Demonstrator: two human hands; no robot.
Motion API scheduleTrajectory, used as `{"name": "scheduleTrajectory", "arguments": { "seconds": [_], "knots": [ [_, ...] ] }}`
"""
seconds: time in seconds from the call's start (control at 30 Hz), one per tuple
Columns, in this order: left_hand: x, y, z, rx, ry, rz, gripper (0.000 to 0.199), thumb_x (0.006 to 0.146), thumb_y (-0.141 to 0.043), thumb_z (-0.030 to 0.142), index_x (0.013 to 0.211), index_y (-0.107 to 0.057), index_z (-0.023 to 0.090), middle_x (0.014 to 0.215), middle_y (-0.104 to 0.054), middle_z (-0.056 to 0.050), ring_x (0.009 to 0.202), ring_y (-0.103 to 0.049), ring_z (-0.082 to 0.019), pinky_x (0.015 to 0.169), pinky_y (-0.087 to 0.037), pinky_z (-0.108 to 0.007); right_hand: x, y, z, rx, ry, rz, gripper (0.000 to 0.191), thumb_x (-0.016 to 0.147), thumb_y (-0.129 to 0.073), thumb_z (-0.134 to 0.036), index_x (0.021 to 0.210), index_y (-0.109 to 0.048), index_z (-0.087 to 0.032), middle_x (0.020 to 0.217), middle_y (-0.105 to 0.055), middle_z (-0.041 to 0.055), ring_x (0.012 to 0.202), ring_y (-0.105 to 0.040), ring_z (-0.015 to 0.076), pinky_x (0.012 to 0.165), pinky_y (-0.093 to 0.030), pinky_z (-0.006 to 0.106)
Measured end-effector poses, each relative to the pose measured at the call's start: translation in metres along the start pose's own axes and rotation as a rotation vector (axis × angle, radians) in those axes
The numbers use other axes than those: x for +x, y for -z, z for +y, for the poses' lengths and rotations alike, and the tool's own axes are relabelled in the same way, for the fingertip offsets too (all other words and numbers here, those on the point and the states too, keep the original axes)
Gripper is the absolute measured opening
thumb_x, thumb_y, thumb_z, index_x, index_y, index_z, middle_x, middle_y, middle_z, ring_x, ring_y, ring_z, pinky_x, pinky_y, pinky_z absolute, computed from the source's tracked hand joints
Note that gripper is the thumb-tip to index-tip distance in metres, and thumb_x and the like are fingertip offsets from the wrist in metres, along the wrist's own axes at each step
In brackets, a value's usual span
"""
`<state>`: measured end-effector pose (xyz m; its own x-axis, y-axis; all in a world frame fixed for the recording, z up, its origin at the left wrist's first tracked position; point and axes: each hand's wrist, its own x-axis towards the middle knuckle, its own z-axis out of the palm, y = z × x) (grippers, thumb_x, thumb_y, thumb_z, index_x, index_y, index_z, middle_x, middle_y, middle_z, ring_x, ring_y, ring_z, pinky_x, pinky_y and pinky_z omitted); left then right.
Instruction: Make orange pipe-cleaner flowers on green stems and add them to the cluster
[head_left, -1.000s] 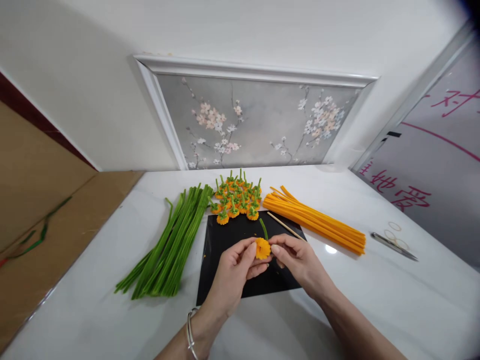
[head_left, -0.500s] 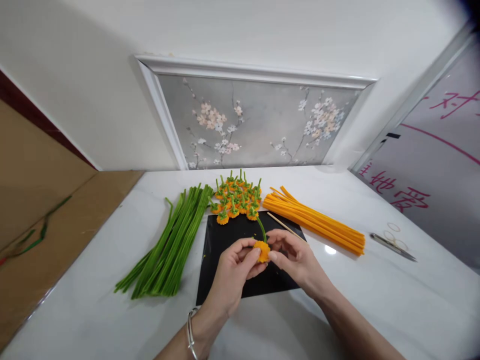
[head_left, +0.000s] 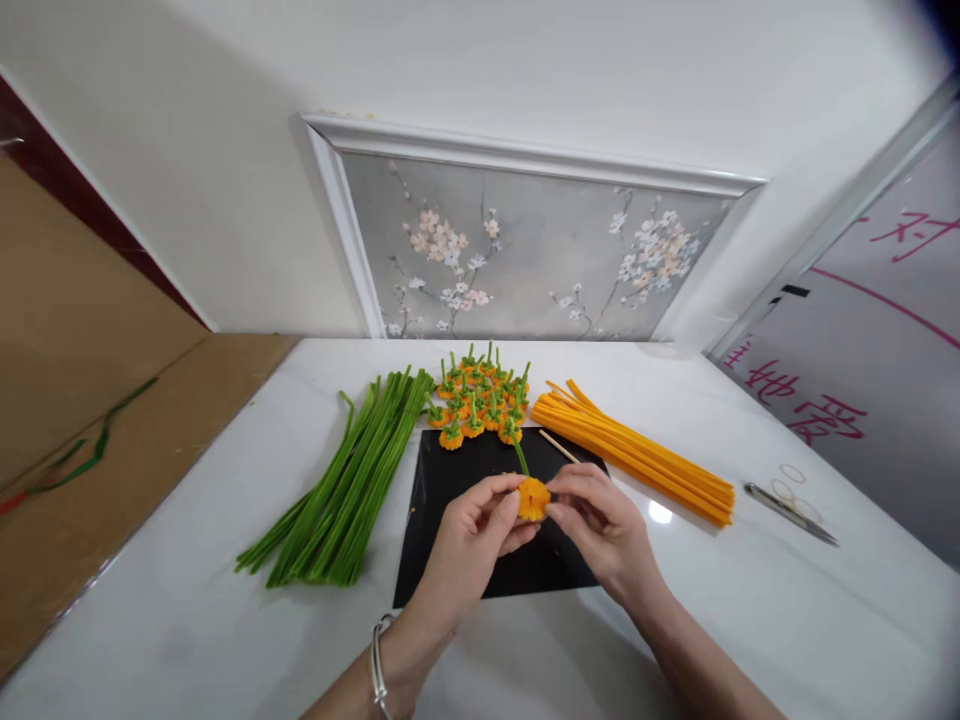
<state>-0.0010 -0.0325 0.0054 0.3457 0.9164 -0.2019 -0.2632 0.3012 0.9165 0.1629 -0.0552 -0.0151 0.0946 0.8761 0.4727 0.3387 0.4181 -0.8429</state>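
Between my hands is an orange pipe-cleaner flower (head_left: 533,498), held above a black mat (head_left: 442,520). A green stem (head_left: 520,456) shows behind it, pointing away from me. My left hand (head_left: 480,525) pinches the flower's left side with thumb and fingers. On the right edge, my right hand (head_left: 600,520) closes its thumb and forefinger on the petals. Just beyond the mat stand several finished orange flowers (head_left: 480,400), heads down with short green stems up.
Green pipe cleaners (head_left: 352,480) lie in a bundle at the left. Orange pipe cleaners (head_left: 637,450) lie at the right, a thin wooden stick (head_left: 559,446) beside them. Further right are scissors-like snips (head_left: 791,513) and thin rings (head_left: 791,475). A cardboard surface (head_left: 150,460) borders the white table (head_left: 187,640).
The flower has turned so its top faces me more, and its stem shows less. My right fingers have closed in on its right edge. The camera view has shifted slightly.
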Motion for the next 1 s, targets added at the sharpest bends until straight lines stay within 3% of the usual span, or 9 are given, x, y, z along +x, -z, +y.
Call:
{"name": "scheduleTrajectory", "arguments": {
  "seconds": [0.17, 0.27, 0.4, 0.57, 0.63, 0.7, 0.77, 0.9, 1.0],
  "knots": [
    [-0.001, -0.002, -0.003, 0.146, -0.107, 0.021, 0.027, 0.079, -0.068, 0.035, 0.1, -0.071, 0.018, 0.098, -0.072, -0.006, 0.089, -0.068, -0.02, 0.081, -0.059, -0.03, -0.003, -0.001, -0.004, -0.291, 0.244, 0.009, 0.017, 0.089, -0.055, -0.016, 0.091, -0.07, -0.023, 0.085, -0.063, 0.0076, 0.078, -0.062, 0.0184, 0.07, -0.054, 0.032],
    [0.0, -0.001, -0.007, 0.233, -0.166, 0.019, 0.025, 0.082, -0.064, 0.034, 0.101, -0.072, 0.019, 0.1, -0.072, -0.007, 0.089, -0.068, -0.02, 0.082, -0.058, -0.03, -0.003, -0.003, -0.002, -0.396, 0.292, -0.043, 0.02, 0.09, -0.05, -0.013, 0.092, -0.068, -0.022, 0.088, -0.063, 0.0085, 0.081, -0.061, 0.019, 0.073, -0.054, 0.032],
    [0.001, 0.0, -0.009, 0.195, -0.112, 0.026, 0.027, 0.081, -0.066, 0.035, 0.1, -0.071, 0.017, 0.098, -0.071, -0.007, 0.089, -0.068, -0.021, 0.08, -0.059, -0.031, -0.002, -0.006, -0.006, -0.312, 0.197, -0.039, 0.018, 0.092, -0.046, -0.015, 0.083, -0.059, -0.02, 0.084, -0.059, 0.0072, 0.081, -0.059, 0.0182, 0.072, -0.051, 0.031],
    [0.002, -0.001, -0.005, 0.082, -0.052, 0.062, 0.03, 0.076, -0.071, 0.036, 0.098, -0.069, 0.015, 0.093, -0.072, -0.006, 0.086, -0.069, -0.02, 0.079, -0.059, -0.032, 0.001, 0.001, -0.007, -0.005, -0.053, 0.122, 0.015, 0.096, -0.044, -0.024, 0.082, -0.048, -0.022, 0.068, -0.053, -0.0008, 0.056, -0.051, 0.0125, 0.054, -0.045, 0.026],
    [0.003, -0.001, -0.004, 0.06, -0.039, 0.074, 0.03, 0.076, -0.072, 0.036, 0.097, -0.07, 0.015, 0.092, -0.072, -0.006, 0.085, -0.07, -0.019, 0.08, -0.059, -0.033, 0.002, 0.006, -0.001, -0.112, -0.034, 0.156, 0.011, 0.095, -0.046, -0.025, 0.087, -0.053, -0.022, 0.081, -0.062, 0.0043, 0.071, -0.06, 0.0165, 0.063, -0.05, 0.03],
    [0.004, 0.0, -0.004, 0.042, -0.018, 0.094, 0.031, 0.075, -0.073, 0.035, 0.097, -0.069, 0.015, 0.091, -0.073, -0.006, 0.083, -0.07, -0.019, 0.08, -0.059, -0.033, 0.003, 0.01, 0.005, -0.274, 0.043, 0.117, 0.013, 0.093, -0.048, -0.024, 0.088, -0.06, -0.022, 0.105, -0.064, 0.0107, 0.1, -0.061, 0.0234, 0.082, -0.051, 0.037],
    [0.005, 0.002, -0.004, 0.028, -0.004, 0.112, 0.032, 0.076, -0.073, 0.036, 0.099, -0.069, 0.015, 0.091, -0.073, -0.006, 0.082, -0.07, -0.019, 0.08, -0.059, -0.033, 0.003, 0.011, 0.007, -0.31, 0.068, 0.025, 0.013, 0.091, -0.052, -0.025, 0.097, -0.063, -0.022, 0.12, -0.06, 0.0122, 0.111, -0.058, 0.0253, 0.085, -0.052, 0.038],
    [0.006, 0.004, -0.004, 0.017, 0.001, 0.08, 0.035, 0.077, -0.071, 0.037, 0.105, -0.067, 0.016, 0.096, -0.073, -0.008, 0.083, -0.071, -0.02, 0.079, -0.058, -0.033, 0.001, 0.005, 0.003, -0.246, 0.066, -0.108, 0.035, 0.084, -0.064, -0.025, 0.119, -0.059, -0.024, 0.121, -0.062, 0.0105, 0.108, -0.06, 0.024, 0.084, -0.054, 0.036],
    [0.005, 0.003, -0.002, 0.041, 0.008, 0.051, 0.036, 0.078, -0.07, 0.039, 0.105, -0.068, 0.015, 0.094, -0.073, -0.008, 0.079, -0.071, -0.02, 0.075, -0.059, -0.032, 0.0, -0.001, 0.0, -0.19, 0.037, -0.098, 0.025, 0.086, -0.06, -0.02, 0.111, -0.065, -0.024, 0.103, -0.068, 0.0077, 0.093, -0.064, 0.0208, 0.082, -0.054, 0.034]
  ]
}}
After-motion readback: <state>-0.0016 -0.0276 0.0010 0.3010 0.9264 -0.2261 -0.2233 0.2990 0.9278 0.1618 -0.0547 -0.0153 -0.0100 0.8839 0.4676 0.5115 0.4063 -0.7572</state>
